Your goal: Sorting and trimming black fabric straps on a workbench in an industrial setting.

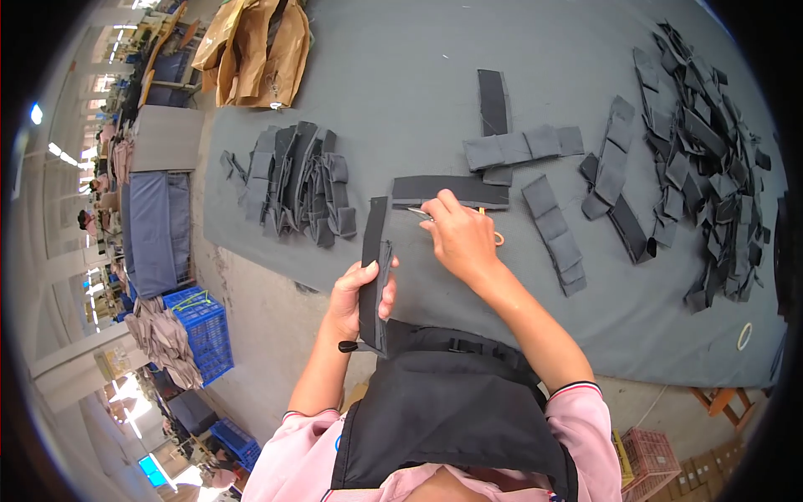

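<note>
In my left hand is a narrow, dark folded fabric strip, held upright with the thumb across its front and the fingers behind. A short black tab sticks out near its lower end. My right hand is closed on small scissors; an orange handle loop shows beside the palm, and the metal tip points left toward the strip without touching it. Just beyond the right hand a flat black strip with grey edging lies on the grey cloth-covered table.
Stacked grey pocketed strips lie on the table's left. More single strips are to the right, with a large heap at far right. A brown paper bag stands far left; a blue crate is beyond the table's left edge.
</note>
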Demonstrator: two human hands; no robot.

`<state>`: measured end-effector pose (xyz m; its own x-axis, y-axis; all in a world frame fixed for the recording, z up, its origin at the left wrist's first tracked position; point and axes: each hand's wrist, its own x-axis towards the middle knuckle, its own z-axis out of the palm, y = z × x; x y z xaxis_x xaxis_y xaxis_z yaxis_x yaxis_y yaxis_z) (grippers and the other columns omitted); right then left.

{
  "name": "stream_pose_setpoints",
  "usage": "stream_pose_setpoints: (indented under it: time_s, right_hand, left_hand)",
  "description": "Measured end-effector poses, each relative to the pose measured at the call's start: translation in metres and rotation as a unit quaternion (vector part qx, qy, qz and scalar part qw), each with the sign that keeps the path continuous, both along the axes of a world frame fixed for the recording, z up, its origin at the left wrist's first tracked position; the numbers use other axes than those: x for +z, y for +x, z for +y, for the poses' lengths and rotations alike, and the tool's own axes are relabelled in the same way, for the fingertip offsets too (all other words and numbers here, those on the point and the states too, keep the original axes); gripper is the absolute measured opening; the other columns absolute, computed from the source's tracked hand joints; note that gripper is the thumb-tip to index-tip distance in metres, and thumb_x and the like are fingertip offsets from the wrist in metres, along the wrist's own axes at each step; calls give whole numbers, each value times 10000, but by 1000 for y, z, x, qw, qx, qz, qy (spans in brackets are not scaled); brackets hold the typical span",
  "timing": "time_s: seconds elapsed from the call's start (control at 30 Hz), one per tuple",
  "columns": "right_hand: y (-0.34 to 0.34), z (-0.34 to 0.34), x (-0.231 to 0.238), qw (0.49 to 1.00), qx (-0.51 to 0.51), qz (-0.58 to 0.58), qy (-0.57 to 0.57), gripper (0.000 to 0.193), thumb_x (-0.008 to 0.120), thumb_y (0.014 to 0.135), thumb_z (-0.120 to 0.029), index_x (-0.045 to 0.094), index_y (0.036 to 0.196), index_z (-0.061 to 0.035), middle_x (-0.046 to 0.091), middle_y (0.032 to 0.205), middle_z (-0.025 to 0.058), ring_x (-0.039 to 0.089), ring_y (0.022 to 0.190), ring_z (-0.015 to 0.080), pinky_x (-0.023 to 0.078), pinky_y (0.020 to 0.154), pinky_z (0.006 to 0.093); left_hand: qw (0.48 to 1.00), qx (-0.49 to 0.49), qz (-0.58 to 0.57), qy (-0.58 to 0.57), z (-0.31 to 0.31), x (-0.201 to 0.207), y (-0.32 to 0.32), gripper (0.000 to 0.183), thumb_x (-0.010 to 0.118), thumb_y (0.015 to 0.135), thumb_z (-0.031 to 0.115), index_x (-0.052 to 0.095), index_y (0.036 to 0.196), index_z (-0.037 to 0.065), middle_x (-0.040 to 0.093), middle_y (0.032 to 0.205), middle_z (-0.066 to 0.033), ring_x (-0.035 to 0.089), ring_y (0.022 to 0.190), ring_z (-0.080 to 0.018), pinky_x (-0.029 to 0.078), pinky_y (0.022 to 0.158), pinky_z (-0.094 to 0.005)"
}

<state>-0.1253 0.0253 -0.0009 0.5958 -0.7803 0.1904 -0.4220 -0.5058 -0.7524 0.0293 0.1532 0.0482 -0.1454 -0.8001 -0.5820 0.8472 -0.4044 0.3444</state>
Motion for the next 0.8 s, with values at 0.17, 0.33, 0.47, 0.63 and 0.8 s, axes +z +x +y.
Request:
stream_pose_setpoints:
  time_s: [0.17, 0.33, 0.47, 0.63, 0.8]
  right_hand:
    - [-33, 11, -8, 989, -79, -15, 125, 183, 668, 764, -138, 562, 898, -70, 544, 862, 72, 611, 679, 253, 462, 604, 353]
    - [-73, 29, -10, 928, -135, -26, 345, 259, 700, 737, -104, 577, 957, -44, 536, 755, 50, 503, 631, 160, 428, 627, 281]
    - [-90, 48, -13, 901, -182, -119, 376, 207, 672, 778, -59, 572, 953, -13, 559, 786, 21, 492, 659, 91, 420, 612, 249]
    - [-108, 50, 9, 857, -233, -231, 397, 160, 635, 829, -66, 578, 965, -7, 536, 761, -23, 467, 675, 42, 394, 602, 199]
    - [-95, 31, 1, 822, -215, -244, 467, 191, 607, 855, -91, 561, 1028, -26, 491, 713, -37, 438, 642, 43, 364, 565, 199]
  left_hand:
    - [963, -31, -265, 24, -27, 22, 0, 347, 604, 852, 227, 517, 1084, -16, 560, 667, -96, 553, 518, -201, 457, 495, -301]
    - [461, -216, -830, -229, -113, -12, -4, 506, 775, 658, 143, 545, 1094, 28, 551, 976, -84, 535, 950, -249, 443, 781, -351]
    - [351, -383, -809, -274, -148, -37, -17, 580, 808, 593, 179, 527, 1079, 34, 508, 1052, -111, 475, 1040, -281, 416, 855, -379]
    - [509, -501, -669, -205, -125, -33, -21, 689, 783, 627, 191, 460, 1205, 0, 533, 1170, -117, 501, 1104, -254, 408, 942, -370]
    - [976, -189, -112, -12, -33, -16, -28, 577, 603, 708, 102, 450, 1238, -63, 578, 1157, -157, 568, 1066, -258, 434, 946, -357]
